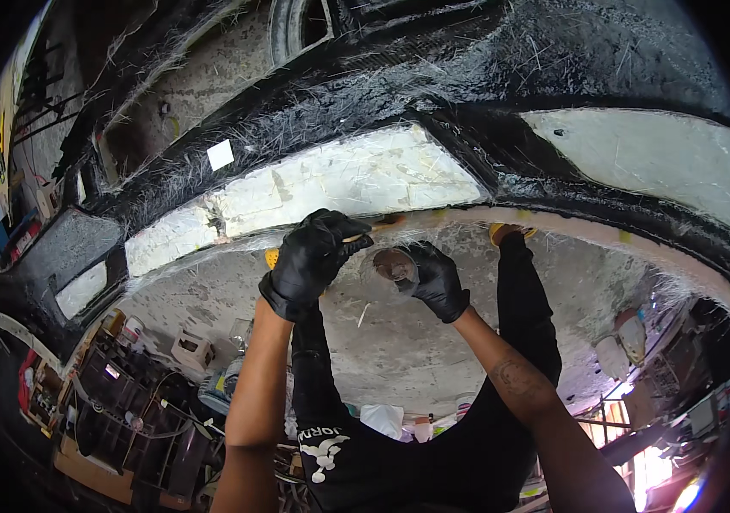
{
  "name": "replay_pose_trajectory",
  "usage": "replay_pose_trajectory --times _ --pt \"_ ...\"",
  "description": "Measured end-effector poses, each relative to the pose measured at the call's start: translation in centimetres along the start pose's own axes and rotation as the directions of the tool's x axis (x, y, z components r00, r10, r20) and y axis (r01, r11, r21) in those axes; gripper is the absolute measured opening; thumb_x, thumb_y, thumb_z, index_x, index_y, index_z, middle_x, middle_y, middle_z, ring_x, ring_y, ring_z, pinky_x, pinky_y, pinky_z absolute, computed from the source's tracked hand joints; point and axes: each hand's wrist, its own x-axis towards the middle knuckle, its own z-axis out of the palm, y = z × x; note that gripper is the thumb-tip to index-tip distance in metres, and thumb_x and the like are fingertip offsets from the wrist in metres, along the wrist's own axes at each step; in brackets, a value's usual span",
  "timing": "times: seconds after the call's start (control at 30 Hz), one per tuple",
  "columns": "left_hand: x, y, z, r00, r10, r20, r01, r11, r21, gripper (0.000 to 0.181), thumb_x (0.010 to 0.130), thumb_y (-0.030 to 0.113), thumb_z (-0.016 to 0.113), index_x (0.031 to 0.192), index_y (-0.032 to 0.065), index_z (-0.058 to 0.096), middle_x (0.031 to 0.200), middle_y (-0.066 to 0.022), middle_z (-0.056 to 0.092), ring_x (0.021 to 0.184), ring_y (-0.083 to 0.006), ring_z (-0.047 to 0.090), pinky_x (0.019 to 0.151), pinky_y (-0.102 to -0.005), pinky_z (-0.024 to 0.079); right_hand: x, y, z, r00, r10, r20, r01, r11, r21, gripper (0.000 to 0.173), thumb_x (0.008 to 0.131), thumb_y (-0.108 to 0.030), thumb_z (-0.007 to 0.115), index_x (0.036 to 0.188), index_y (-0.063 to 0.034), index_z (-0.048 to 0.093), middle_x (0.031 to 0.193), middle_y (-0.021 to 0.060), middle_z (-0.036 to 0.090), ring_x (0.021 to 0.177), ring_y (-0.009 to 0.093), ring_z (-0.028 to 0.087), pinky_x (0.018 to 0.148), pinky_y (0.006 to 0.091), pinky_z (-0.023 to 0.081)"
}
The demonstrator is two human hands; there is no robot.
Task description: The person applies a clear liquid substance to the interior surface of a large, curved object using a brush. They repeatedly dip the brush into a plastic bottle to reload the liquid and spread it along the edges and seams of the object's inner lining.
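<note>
My left hand (321,261), in a black glove, grips a brush (359,236) by its thin handle. The brush's dark bristles lie against the pinkish rim strip (461,217) of a large black fibreglass part. In my right hand (436,281), also gloved in black, is a clear plastic cup (393,272) with something brownish inside; it is held over the floor, just below the rim. Beyond the brush runs a pale whitish panel (345,176) set in the black part (365,83). Loose glass fibres stick out along its surface and edges.
A small white square (220,154) lies on the black part. Another pale panel (653,160) is at right. Concrete floor (397,346) lies below, with a beige crate (193,350), clutter (147,410) at lower left and a white bag (382,420) behind me.
</note>
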Motion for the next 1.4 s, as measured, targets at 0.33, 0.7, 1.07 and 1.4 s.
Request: replay_pose_trajectory --times 0.33,0.7,1.07,1.4 --pt "-0.1 0.1 -3.2 0.961 -0.208 0.185 0.163 0.959 0.232 0.024 0.077 0.002 0.071 0.1 0.006 0.071 0.096 -0.0096 0.069 0.092 -0.0282 0.064 0.08 -0.0358 0.053 -0.2 -0.3 0.0 0.999 -0.019 0.027 0.019 1.0 -0.006 0.059 0.068 -0.014 0.083 0.123 -0.0069 0.064 0.122 0.013 0.065 0.114 0.029 0.061 0.101 0.0376 0.045" --pt "-0.4 -1.6 -1.2 0.986 -0.076 0.147 0.057 0.99 0.131 0.018 0.073 -0.002 0.071 0.09 -0.0001 0.067 0.099 -0.0119 0.07 0.093 -0.0283 0.064 0.082 -0.0358 0.053 0.6 -1.2 0.8 0.995 -0.018 0.103 0.017 1.0 0.011 0.053 0.068 -0.01 0.082 0.119 -0.0057 0.066 0.117 0.0111 0.065 0.105 0.026 0.063 0.089 0.0337 0.051" --pt "0.2 -0.1 -0.1 0.937 -0.225 0.269 0.193 0.971 0.14 0.023 0.083 0.002 0.062 0.105 0.0011 0.068 0.11 -0.0122 0.066 0.103 -0.0285 0.064 0.091 -0.0339 0.054 0.6 -1.0 1.3 0.991 -0.064 0.115 0.062 0.998 0.025 0.052 0.068 -0.011 0.083 0.117 -0.0041 0.066 0.114 0.0118 0.065 0.105 0.026 0.063 0.091 0.0343 0.05" --pt "-1.5 -1.0 -2.9 0.942 -0.27 0.2 0.16 0.884 0.438 0.027 0.078 0.006 0.069 0.104 0.0046 0.071 0.1 -0.0117 0.069 0.092 -0.0296 0.064 0.081 -0.0364 0.052 0.1 -0.6 1.2 0.994 -0.033 0.105 0.024 0.996 0.08 0.052 0.07 -0.017 0.084 0.117 -0.0035 0.066 0.113 0.011 0.064 0.104 0.024 0.063 0.091 0.0339 0.049"
